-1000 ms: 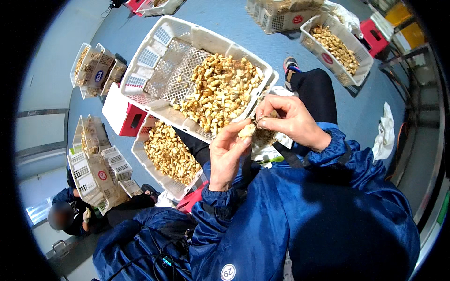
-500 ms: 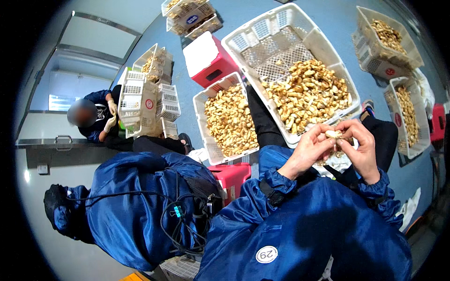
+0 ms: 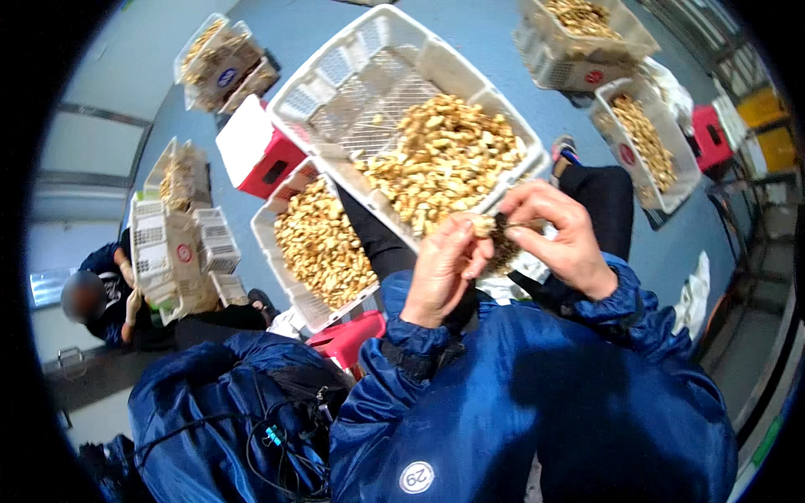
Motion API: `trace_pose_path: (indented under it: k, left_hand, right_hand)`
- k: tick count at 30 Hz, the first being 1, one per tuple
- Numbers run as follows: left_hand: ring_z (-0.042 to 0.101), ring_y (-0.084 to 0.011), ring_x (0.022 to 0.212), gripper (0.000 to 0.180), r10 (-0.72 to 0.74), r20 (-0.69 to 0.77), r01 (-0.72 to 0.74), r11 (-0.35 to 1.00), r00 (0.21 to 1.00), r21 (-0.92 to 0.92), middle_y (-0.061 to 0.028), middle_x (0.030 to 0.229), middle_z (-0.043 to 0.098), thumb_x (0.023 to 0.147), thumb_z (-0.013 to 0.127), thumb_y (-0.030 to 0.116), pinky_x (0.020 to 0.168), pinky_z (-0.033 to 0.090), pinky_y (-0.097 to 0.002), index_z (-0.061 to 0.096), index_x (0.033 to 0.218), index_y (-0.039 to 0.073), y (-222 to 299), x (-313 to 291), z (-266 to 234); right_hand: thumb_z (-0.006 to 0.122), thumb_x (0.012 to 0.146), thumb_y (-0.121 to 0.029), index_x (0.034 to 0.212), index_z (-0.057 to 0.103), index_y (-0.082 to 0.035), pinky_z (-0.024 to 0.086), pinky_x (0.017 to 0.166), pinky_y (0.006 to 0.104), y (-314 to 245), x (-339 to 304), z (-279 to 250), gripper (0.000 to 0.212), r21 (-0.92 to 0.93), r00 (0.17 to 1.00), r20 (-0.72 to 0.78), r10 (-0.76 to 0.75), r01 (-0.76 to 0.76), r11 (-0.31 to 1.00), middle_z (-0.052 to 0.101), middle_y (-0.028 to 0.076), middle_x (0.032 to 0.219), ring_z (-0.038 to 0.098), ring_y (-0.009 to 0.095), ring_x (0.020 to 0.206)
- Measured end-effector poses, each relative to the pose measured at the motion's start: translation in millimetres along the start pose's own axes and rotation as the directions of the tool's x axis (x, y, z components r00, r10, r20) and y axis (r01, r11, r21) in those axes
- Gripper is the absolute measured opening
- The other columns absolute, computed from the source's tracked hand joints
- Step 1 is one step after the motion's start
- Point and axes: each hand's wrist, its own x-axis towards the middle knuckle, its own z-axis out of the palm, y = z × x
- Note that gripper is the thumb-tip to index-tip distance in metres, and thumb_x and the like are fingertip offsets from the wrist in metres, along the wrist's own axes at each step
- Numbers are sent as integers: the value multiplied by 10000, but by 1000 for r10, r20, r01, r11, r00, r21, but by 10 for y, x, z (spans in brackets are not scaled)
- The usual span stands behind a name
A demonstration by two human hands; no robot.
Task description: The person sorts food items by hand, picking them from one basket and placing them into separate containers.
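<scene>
Over my lap, just past the near rim of a large white crate (image 3: 303,134), my two hands are close together. My left hand (image 3: 440,267) is closed in a pinch on a small pale mushroom (image 3: 484,225). Beside it, my right hand (image 3: 560,241) has thumb and fingers curled together; whatever is between them is too small to make out. Dark brown scraps (image 3: 505,254) show below the fingertips, above white material on my lap. Inside the large crate lies a heap of similar pale yellow-brown mushrooms (image 3: 457,155).
A second crate (image 3: 267,230) full of mushrooms stands left of my leg, by red stools (image 3: 348,337). Stacked crates (image 3: 579,71) and a single crate (image 3: 616,151) stand at right. At far left a gloved person (image 3: 105,293) sits by crates; a blue-jacketed person (image 3: 218,411) is beside me.
The view has turned, so the surroundings appear farther left. My hands have drawn slightly apart; the mushroom that was between both hands' fingers is now in my left fingertips.
</scene>
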Motion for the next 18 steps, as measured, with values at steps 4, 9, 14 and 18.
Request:
trace_pose_path:
  k: [4, 9, 14, 18]
  left_hand:
    - [449, -72, 532, 191, -22, 0, 22, 999, 1000, 44, -79, 769, 609, 985, 509, 210, 471, 341, -177, 544, 1043, 32, 5, 21, 113]
    - [465, -75, 544, 184, -35, -19, 37, 995, 999, 92, -89, 787, 623, 976, 525, 194, 476, 342, -180, 541, 1062, 32, -2, 12, 149]
    - [493, -84, 558, 184, -43, -23, 46, 989, 999, 141, -102, 812, 641, 959, 557, 177, 482, 345, -183, 542, 1081, 39, 7, -8, 145]
    - [502, -70, 583, 172, -28, -64, 41, 974, 998, 223, -83, 822, 640, 944, 574, 138, 517, 372, -177, 543, 1083, 41, 33, -23, 216]
  right_hand:
    - [657, 756, -25, 770, 591, 7, 461, 771, 301, 47, -16, 7, 74, -35, 997, -14, -74, 73, 997, 624, 100, 955, 593, 199, 868]
    - [654, 773, -23, 756, 583, 10, 464, 775, 296, 5, -26, 18, 79, -11, 999, -13, -36, 36, 999, 640, 107, 916, 596, 193, 843]
    - [638, 810, -5, 779, 583, 8, 458, 766, 266, 88, -84, -7, 64, 281, 962, -14, 274, -259, 924, 659, 89, 906, 588, 127, 828]
    - [646, 816, -20, 778, 582, 2, 456, 779, 271, 127, -92, -44, 78, 435, 963, 41, 267, -257, 863, 649, 85, 946, 576, 122, 843]
